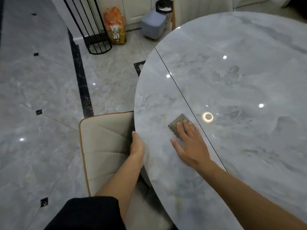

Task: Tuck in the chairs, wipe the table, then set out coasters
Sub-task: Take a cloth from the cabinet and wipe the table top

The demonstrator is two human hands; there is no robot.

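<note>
Right hand [187, 146]: flat on the cloth [177, 122], fingers straight and spread apart, pressing it to the table [232, 55] near the close edge, just left of the dark seam [176, 83].
Left hand [137, 145]: at the table rim beside the chair [106, 140]; the thumb shows along the edge, the fingers are hidden below, so a grip can't be called.
Cloth: small, brown-grey, patterned, pinned mostly by fingertips.
Chair: cream with orange piping, its back right against the rim. It looks tucked.
Coasters: none in view.
Risk, slip: on this glossy top a quick push could let the cloth bunch up or shoot out from under the fingers.
Risk, coverage: small cloth, big table. The far side is a long lean, so patches may get missed.
Risk, seam: the cloth's edge could catch there, or crumbs get swept into it.
Risk, pinch: a nudged chair could trap that left hand against the rim.
Writing: the orange bag [115, 27] on the floor has pale lettering, too blurred to read; nothing else is labelled.
</note>
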